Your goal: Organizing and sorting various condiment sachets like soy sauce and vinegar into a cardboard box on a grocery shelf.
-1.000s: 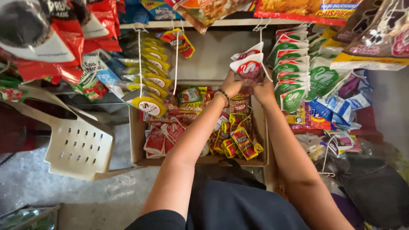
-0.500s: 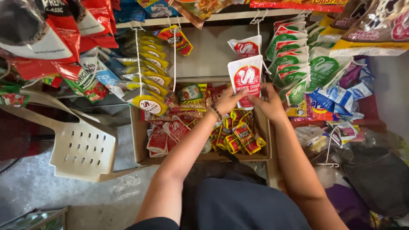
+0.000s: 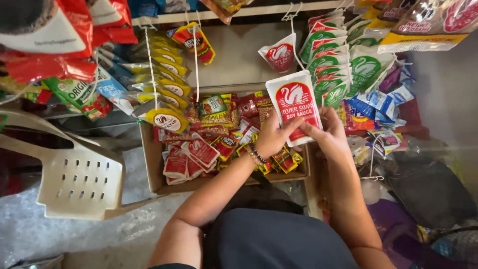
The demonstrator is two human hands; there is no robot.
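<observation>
Both hands hold one white sauce pouch with a red panel [image 3: 295, 105] upright in front of the person, above the cardboard box [image 3: 149, 164]. The left hand [image 3: 271, 137] closes on the pouch's lower left edge, thumb across the front and a beaded bracelet at the wrist. The right hand [image 3: 328, 134] pinches the lower right edge, fingers curled behind it. The step in hand looks like handling a single pouch apart from the hanging stock; any further move calls for a steady two-handed grip, since the pouch is soft and flat.

Just above, a second matching pouch [image 3: 279, 54] hangs from a hook, beside a strip of green-and-white pouches [image 3: 343, 65]. Below, the box holds small red sachets [image 3: 191, 154]. Yellow sachets [image 3: 167, 89] hang at the left, over a cream plastic chair [image 3: 74, 179].
</observation>
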